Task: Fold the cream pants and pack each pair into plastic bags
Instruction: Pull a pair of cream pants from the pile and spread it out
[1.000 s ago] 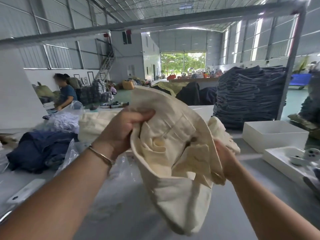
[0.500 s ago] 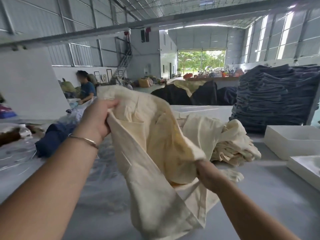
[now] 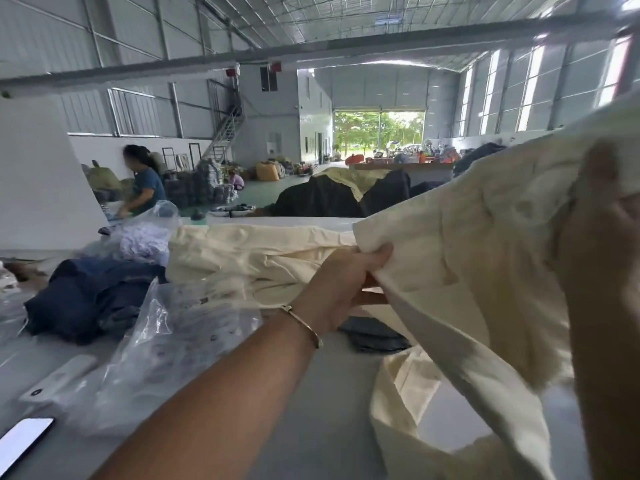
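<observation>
Cream cotton-like pants (image 3: 467, 258), one pair, held up in the air above the grey work table (image 3: 322, 410), unfolded and hanging in loose drapes with one leg trailing down toward the table edge. Left hand (image 3: 341, 289), wearing a thin metal bangle (image 3: 304, 325), pinches an edge of the fabric between thumb and curled fingers. Right hand (image 3: 602, 220), close to the lens and blurred, appears to grip the upper part of the same pair, fingers wrapped in the cloth; the exact hold cannot be made out. Further cream pants (image 3: 249, 254) lie spread and crumpled on the table, beyond the left hand. Clear plastic bags (image 3: 166, 344), printed with small dark marks, lie in a loose heap on the table, left of the left forearm, none visibly filled with cream pants. Navy garments (image 3: 90, 296) are piled on the table, left of the bags. A phone (image 3: 24, 441) rests screen-up at the near left table edge. A small dark folded cloth (image 3: 374, 336) sits on the table just under the held pair. Another worker (image 3: 143, 183) stands at the far left. Status, as judged: the held pair is at the shaking-out stage, no fold started; folding, bagging, and the remaining cream pile are all outstanding.
</observation>
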Demonstrator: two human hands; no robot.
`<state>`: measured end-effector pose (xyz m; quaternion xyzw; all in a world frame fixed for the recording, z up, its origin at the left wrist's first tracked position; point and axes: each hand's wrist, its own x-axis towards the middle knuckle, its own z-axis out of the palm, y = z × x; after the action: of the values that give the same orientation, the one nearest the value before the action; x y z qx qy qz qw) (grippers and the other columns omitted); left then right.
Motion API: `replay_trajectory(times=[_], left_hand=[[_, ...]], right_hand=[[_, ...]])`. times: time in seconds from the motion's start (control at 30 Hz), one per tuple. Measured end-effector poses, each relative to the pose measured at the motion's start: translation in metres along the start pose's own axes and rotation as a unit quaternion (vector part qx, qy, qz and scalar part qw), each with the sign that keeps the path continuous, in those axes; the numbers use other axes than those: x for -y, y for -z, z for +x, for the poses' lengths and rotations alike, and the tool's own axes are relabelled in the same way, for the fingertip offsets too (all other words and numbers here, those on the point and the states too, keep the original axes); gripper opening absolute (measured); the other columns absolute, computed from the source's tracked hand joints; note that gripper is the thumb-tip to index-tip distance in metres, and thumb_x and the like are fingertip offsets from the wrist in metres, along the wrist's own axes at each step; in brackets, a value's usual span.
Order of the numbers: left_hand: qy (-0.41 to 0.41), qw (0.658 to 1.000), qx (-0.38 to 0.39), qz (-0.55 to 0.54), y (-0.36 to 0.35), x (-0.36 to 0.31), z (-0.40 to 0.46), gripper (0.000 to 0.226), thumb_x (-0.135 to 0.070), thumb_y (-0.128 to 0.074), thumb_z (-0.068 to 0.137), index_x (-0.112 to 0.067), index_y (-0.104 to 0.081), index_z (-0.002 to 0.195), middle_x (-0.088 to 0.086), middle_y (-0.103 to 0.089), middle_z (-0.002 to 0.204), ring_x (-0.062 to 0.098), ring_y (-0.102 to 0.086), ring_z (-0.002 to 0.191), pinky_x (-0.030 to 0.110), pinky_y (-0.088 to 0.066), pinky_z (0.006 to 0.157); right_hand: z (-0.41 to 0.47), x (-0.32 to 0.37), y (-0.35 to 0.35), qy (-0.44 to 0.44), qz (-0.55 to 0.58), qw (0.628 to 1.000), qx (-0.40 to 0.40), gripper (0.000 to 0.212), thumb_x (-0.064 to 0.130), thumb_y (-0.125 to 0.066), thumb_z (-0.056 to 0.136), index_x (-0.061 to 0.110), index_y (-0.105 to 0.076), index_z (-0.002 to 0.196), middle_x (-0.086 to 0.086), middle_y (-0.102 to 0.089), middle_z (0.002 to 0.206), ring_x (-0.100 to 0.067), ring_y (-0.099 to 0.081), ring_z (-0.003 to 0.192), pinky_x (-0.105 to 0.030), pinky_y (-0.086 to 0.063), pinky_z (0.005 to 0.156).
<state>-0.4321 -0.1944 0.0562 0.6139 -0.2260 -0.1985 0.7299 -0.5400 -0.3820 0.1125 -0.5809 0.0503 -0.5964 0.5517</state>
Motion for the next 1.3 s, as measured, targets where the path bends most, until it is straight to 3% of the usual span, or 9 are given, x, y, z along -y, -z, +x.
replay_trajectory(times=[0.23,0.37,0.5,0.63,0.87,0.97,1.1,1.17,1.3], left_hand=[[-0.011,0.993,-0.101,-0.056,0.040,0.008,0.003,0.023,0.004,-0.051,0.087,-0.009,-0.065,0.099,0.012,-0.071,0.090,0.028,-0.066,0.082,0.041,-0.056,0.074],[0.046,0.991,-0.121,-0.020,0.068,0.024,-0.008,0.025,0.001,-0.050,0.088,-0.006,-0.069,0.102,0.016,-0.070,0.096,0.032,-0.065,0.091,0.048,-0.054,0.084],[0.084,0.988,-0.129,-0.017,0.084,0.037,-0.020,0.023,-0.018,-0.055,0.091,-0.007,-0.070,0.104,0.014,-0.069,0.090,0.026,-0.068,0.080,0.044,-0.059,0.074],[0.077,0.987,-0.139,-0.026,0.093,0.048,-0.027,0.030,-0.022,-0.047,0.093,-0.010,-0.074,0.088,0.013,-0.071,0.085,0.025,-0.070,0.072,0.036,-0.058,0.062],[0.078,0.983,-0.136,-0.092,0.101,0.064,-0.039,0.045,-0.036,-0.035,0.101,-0.012,-0.072,0.096,0.016,-0.072,0.095,0.025,-0.072,0.079,0.039,-0.059,0.067],[0.091,0.985,-0.128,-0.073,0.096,0.067,-0.047,0.063,-0.063,-0.050,0.088,-0.007,-0.069,0.107,0.021,-0.070,0.104,0.031,-0.069,0.095,0.048,-0.056,0.081],[0.059,0.979,-0.190,0.040,0.086,0.067,-0.042,0.030,-0.013,-0.068,0.083,-0.004,-0.063,0.111,0.016,-0.070,0.094,0.027,-0.069,0.076,0.040,-0.057,0.063],[0.027,0.978,-0.206,-0.006,0.087,0.058,-0.038,0.025,0.000,-0.062,0.085,-0.007,-0.061,0.109,0.016,-0.069,0.095,0.027,-0.068,0.076,0.042,-0.058,0.062],[-0.029,0.981,-0.168,-0.096,0.092,0.039,-0.036,0.012,-0.003,-0.059,0.089,-0.008,-0.064,0.098,0.013,-0.072,0.086,0.026,-0.071,0.077,0.050,-0.059,0.070]], right_hand=[[-0.060,-0.042,-0.061,0.055,-0.243,0.910,0.332,0.016,0.015,-0.067,0.082,0.025,-0.065,0.095,0.010,-0.060,0.076,-0.011,-0.057,0.069,-0.024,-0.042,0.065],[-0.104,-0.087,-0.087,0.010,-0.277,0.865,0.419,0.025,0.022,-0.071,0.072,0.022,-0.057,0.092,0.003,-0.063,0.084,-0.018,-0.057,0.075,-0.031,-0.045,0.066],[-0.129,-0.100,-0.101,-0.045,-0.254,0.878,0.404,0.060,0.071,-0.056,0.068,0.044,-0.046,0.122,0.016,-0.062,0.097,-0.009,-0.060,0.086,-0.028,-0.045,0.071],[-0.134,-0.102,-0.103,0.041,-0.291,0.889,0.351,0.032,0.055,-0.045,0.092,0.052,-0.046,0.123,0.010,-0.070,0.102,-0.017,-0.065,0.092,-0.015,-0.034,0.056],[-0.157,-0.107,-0.100,0.056,-0.286,0.762,0.579,0.049,0.059,-0.040,0.091,0.056,-0.033,0.139,0.018,-0.038,0.149,-0.011,-0.036,0.136,-0.033,-0.037,0.106],[-0.163,-0.107,-0.096,0.031,-0.261,0.762,0.591,0.051,0.061,-0.043,0.088,0.054,-0.035,0.139,0.020,-0.040,0.147,-0.010,-0.038,0.135,-0.035,-0.037,0.107],[-0.165,-0.113,-0.079,-0.177,-0.073,0.821,0.537,0.068,0.029,-0.076,0.079,0.022,-0.047,0.140,0.016,-0.053,0.134,-0.004,-0.049,0.124,-0.027,-0.043,0.101],[-0.157,-0.123,-0.059,-0.278,0.014,0.801,0.530,0.057,0.021,-0.077,0.074,0.018,-0.056,0.126,0.008,-0.069,0.113,-0.008,-0.063,0.103,-0.024,-0.050,0.084],[-0.153,-0.133,-0.034,-0.170,-0.072,0.799,0.572,0.077,0.022,-0.079,0.064,0.022,-0.051,0.136,-0.001,-0.044,0.144,0.001,-0.041,0.127,-0.013,-0.031,0.102]])
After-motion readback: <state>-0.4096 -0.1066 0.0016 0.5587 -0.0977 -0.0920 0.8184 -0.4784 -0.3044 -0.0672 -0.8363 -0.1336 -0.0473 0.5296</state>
